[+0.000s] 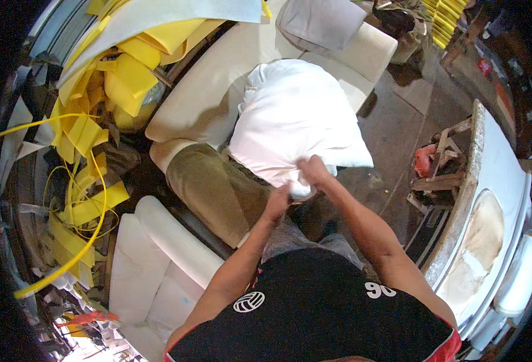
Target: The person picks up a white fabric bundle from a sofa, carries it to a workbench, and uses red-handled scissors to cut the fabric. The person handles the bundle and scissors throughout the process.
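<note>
A plump white cushion [299, 117], its fabric creased, lies in front of me, partly over the seat of a cream sofa [196, 99]. Its near end narrows into bunched white cloth between my hands. My right hand [316, 172] is closed on this cloth, fingers curled in. Slightly nearer and to the left, my left hand [277, 203] grips the same end, blurred a little by motion. What lies inside the bunched cloth is hidden.
Yellow foam sheets [130, 78] and strips pile up at left. An olive-brown upholstered piece [209, 187] and a white armchair [157, 283] stand near my left. At right is a table with a pale top [498, 154]. Grey cloth [320, 24] drapes over the sofa's far end.
</note>
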`<state>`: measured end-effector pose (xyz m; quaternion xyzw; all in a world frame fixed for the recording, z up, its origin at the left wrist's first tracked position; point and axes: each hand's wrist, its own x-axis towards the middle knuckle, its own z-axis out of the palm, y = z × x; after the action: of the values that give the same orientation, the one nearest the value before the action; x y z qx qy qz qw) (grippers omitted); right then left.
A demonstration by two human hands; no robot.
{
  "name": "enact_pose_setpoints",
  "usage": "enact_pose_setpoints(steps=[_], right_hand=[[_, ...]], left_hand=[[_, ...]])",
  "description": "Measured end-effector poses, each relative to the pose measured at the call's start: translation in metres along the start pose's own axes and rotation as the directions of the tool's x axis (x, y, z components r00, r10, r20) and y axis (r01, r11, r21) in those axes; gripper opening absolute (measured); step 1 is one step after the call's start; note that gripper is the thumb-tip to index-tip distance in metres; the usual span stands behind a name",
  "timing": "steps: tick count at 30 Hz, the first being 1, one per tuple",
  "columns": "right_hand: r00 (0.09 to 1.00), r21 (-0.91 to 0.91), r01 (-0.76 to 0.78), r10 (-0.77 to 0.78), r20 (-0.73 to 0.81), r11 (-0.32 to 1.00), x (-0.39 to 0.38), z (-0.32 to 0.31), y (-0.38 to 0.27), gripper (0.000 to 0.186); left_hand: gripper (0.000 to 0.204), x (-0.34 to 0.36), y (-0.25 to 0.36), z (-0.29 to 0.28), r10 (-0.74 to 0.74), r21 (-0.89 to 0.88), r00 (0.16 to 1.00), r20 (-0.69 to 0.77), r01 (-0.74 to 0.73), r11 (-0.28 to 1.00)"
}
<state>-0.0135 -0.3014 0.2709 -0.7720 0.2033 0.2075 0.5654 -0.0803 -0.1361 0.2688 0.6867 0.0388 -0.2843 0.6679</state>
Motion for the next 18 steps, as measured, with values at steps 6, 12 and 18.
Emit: enact_pose_setpoints(steps=[6, 12, 18], right_hand=[[0.68, -0.042, 0.679, -0.605, 0.415, 0.733, -0.18, -0.058, -0.066, 0.03], [0.472, 0.022, 0.82, -0.697, 0.539, 0.572, -0.279, -0.114, -0.047, 0.035], [0.92, 0.324, 0.335, -0.381, 0.09, 0.885, -0.299, -0.179, 0.025, 0.017]], left_hand=[[0.083, -0.025, -0.025, -0.059, 0.516, -0.918, 0.82, 0.247, 0.026, 0.397], [0.069, -0.057, 0.047, -0.023, 0.054, -0.556, 0.978, -0.2, -0.159, 0.816], [0.061, -0.108, 0.087, 0.029, -0.195, -0.023, 0.869, -0.455, 0.207, 0.978]])
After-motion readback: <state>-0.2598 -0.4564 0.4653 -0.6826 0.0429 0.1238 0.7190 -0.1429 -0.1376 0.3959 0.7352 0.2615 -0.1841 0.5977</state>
